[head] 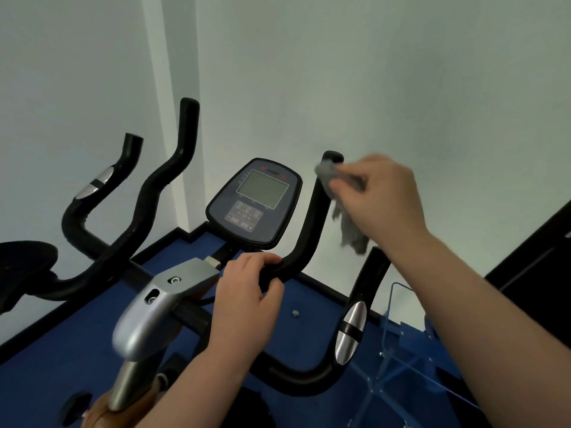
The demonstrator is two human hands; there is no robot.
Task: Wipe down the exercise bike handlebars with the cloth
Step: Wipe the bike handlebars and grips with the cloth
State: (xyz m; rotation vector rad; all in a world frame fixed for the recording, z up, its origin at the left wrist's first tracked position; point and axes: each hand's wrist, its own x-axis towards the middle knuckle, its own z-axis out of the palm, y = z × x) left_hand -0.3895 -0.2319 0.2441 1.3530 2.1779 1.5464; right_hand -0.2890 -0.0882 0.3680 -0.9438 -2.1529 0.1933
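Right hand (pixel 381 196): pinching a grey cloth (pixel 343 193), which is pressing against the upper end of the black handlebar (pixel 312 217), its loose end hanging below the fingers. Left hand (pixel 247 291): curling round the handlebar's lower bend. Display console (pixel 255 199): sitting between the bars. Blue floor (pixel 309 299): lying beneath.

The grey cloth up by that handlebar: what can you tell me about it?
The grey cloth looks soft, thin and crumpled, bunched rather than folded. The right hand pinches its upper part against the top of the right upright handlebar, just below the bar's rounded end. Its loose lower part hangs down beside the bar, under the hand. Motion blur hides its weave and edges.
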